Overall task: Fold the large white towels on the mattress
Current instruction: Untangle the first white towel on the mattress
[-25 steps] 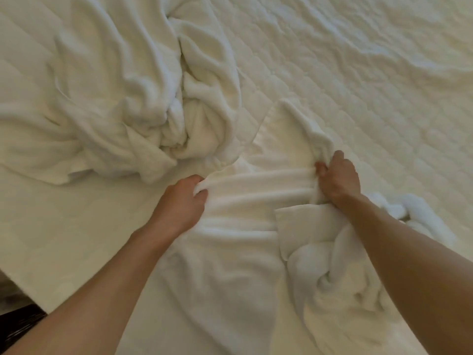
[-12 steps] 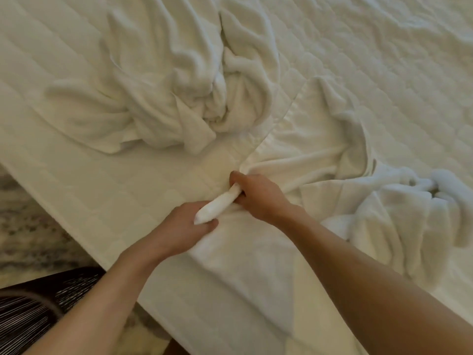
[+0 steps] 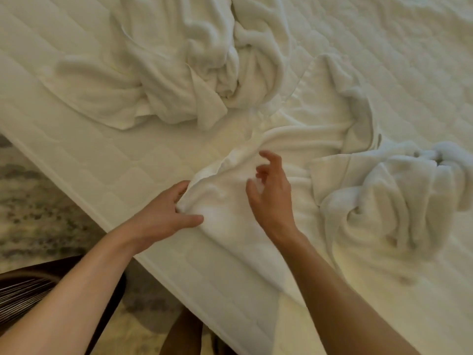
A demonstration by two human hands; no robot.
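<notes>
The large white terry-cloth towel (image 3: 294, 139) was seen to be made of soft, matt, looped pile, with a flatter woven band along its hem. The crumpled white towel heap (image 3: 179, 80) was formed of the same fluffy cloth. The off-white quilted mattress (image 3: 102, 155) was covered in smooth, faintly sheened, stitched fabric. The grey mottled floor (image 3: 30, 201) could not be told as carpet or stone.

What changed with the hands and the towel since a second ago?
The right hand opened its grip, let go of the towel and lifted, fingers spread. The left hand keeps its grip on the towel's edge. The crumpled towel pile behind stayed put.
</notes>
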